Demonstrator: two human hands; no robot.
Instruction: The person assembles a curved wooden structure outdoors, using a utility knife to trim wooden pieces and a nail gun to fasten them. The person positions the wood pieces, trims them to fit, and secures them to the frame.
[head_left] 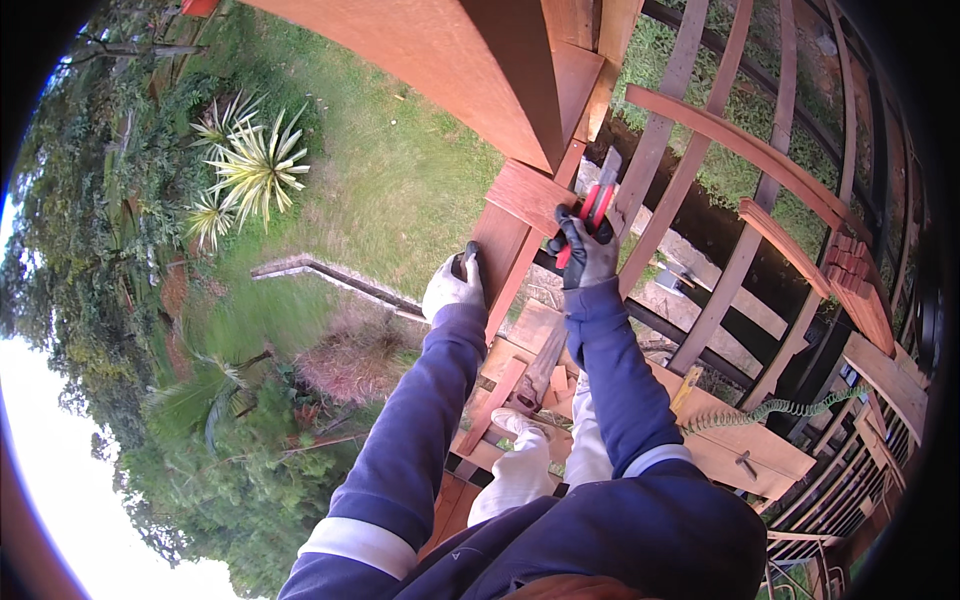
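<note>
My left hand (455,289), in a light glove with dark fingertips, is closed at the left edge of a reddish-brown wooden board (500,243). A shorter wooden piece (530,194) lies across the board's far end, close below a large timber post (510,85). My right hand (592,252), gloved the same way, grips a red-and-black handled tool (598,207) with a flat grey end pointing away from me. The tool is just right of the shorter piece; its exact kind is unclear. The fingers partly cover its handle.
Open joists (690,165) with gaps over ground and plants run along the right. Curved wooden strips (745,135) lie on them. A handsaw (540,380) rests near my feet, and a green coiled hose (780,408) crosses boards at the right. Grass (400,150) lies far below on the left.
</note>
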